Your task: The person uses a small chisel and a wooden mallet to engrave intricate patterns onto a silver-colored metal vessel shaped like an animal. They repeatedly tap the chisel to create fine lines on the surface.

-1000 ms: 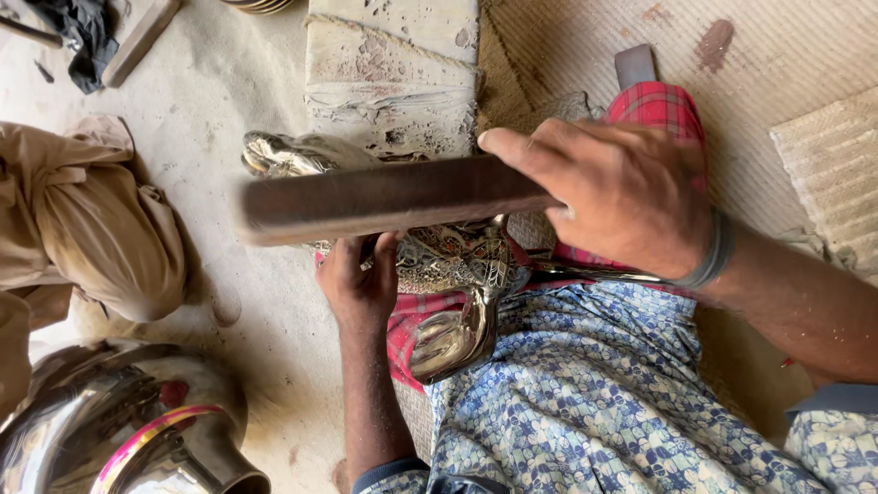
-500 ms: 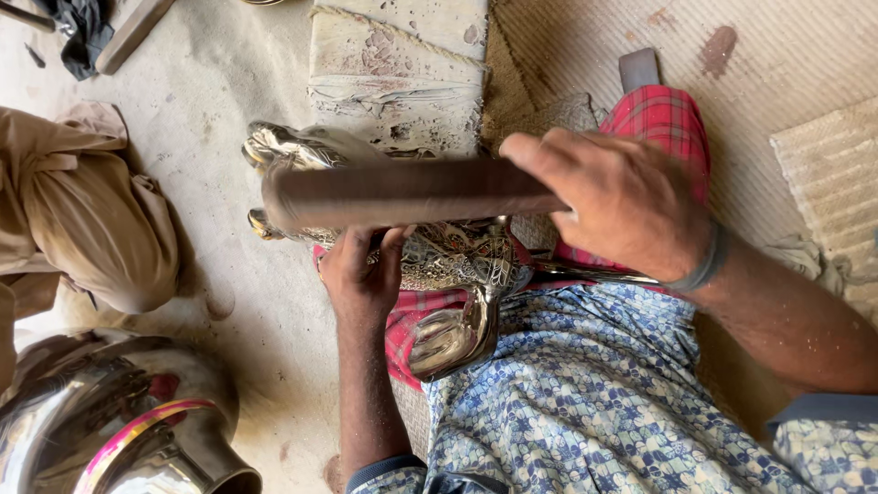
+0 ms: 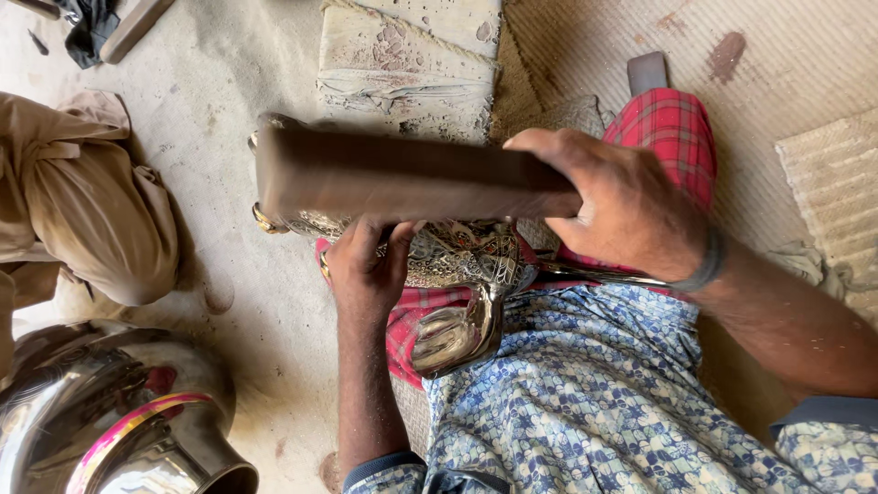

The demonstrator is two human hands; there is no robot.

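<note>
Wooden block point(image 3: 393, 178), dark and long, gripped at its right end by right hand point(image 3: 622, 206), fingers closed around it, held level across frame centre. Directly beneath: engraved metal vessel point(image 3: 457, 256), resting on lap over red checked cloth point(image 3: 672, 128). Left hand point(image 3: 366, 265) pressed against vessel's left side, fingers curled on it. Surface pattern largely covers visible part; smooth neck lower down unworked. Remaining extent hidden under block. Polished steel pot point(image 3: 110, 421) lower left, apart.

Head view, looking steeply down, close
</note>
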